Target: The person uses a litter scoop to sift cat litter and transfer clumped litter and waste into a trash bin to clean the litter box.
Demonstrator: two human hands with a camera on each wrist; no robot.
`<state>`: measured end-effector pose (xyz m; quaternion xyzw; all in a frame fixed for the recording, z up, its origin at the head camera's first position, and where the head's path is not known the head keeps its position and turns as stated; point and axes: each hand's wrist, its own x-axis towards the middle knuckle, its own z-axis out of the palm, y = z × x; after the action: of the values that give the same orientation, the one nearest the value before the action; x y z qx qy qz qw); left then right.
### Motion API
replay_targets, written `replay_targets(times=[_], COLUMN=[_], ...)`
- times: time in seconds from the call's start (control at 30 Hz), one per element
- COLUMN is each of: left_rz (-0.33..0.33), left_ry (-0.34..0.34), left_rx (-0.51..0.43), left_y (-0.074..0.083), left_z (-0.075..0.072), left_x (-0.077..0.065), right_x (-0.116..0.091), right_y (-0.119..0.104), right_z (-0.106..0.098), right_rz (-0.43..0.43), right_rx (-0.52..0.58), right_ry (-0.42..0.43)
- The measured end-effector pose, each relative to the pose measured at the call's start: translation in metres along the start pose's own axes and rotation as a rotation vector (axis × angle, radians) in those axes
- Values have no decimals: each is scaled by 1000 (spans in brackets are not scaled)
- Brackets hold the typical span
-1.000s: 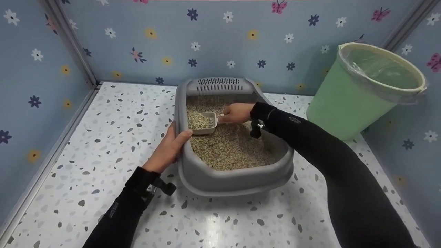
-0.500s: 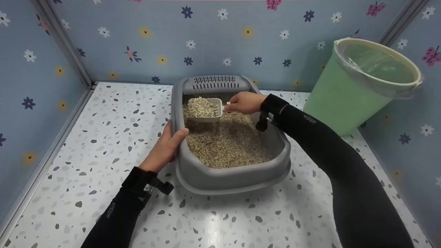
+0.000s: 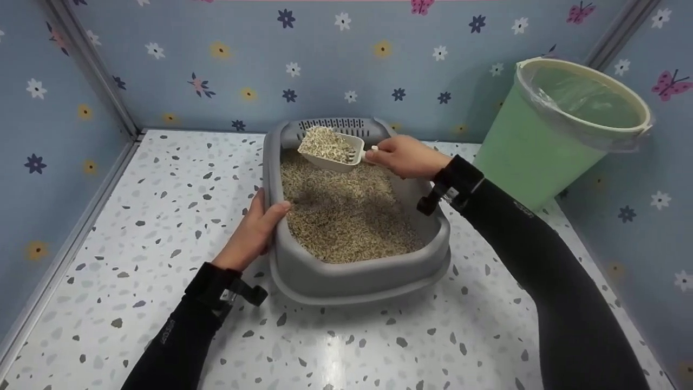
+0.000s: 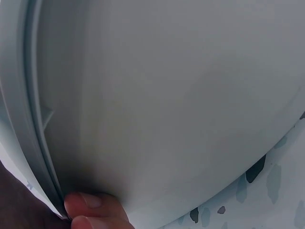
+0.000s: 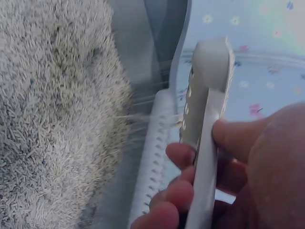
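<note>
A grey litter box (image 3: 352, 284) filled with tan pellet litter (image 3: 352, 227) stands on the floor. My left hand (image 3: 246, 235) grips its left rim, thumb on top; in the left wrist view its fingertips (image 4: 90, 202) lie against the outer wall under the rim. My right hand (image 3: 409, 157) holds a pale litter scoop (image 3: 335, 164) by its handle, above the far part of the box. Pellets (image 3: 324, 142) heap up in the scoop, which tilts slightly. In the right wrist view, fingers and thumb wrap the handle (image 5: 206, 157), and blurred streaks cross beside the slotted scoop.
A green bin (image 3: 541, 135) with a clear plastic liner leans at the right, near the wall corner. Blue flowered walls (image 3: 243, 32) enclose the back and both sides. The white speckled floor (image 3: 157, 216) surrounds the box.
The right hand has lifted the loaded scoop out of the litter, upward and slightly right. The left hand keeps its grip on the rim. The view has shifted a little.
</note>
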<state>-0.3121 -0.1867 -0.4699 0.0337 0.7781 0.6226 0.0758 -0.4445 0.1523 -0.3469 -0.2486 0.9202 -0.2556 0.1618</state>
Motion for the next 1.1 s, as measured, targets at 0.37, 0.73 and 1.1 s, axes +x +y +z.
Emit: replay_targets(times=[0.37,0.73,1.1], left_rz=[12,13,25], left_ry=[8,20,44], left_rx=[-21,-42,-27], left_y=[-3,-5,-4], left_z=[2,-4,-7], left_x=[1,2,1], right_x=[-57,-54,-69], right_y=[-20,-21,-24], right_z=[-11,-9,-10], right_rz=[35,37,-8], right_rx=[38,55,-19], right_ry=[130,128,165])
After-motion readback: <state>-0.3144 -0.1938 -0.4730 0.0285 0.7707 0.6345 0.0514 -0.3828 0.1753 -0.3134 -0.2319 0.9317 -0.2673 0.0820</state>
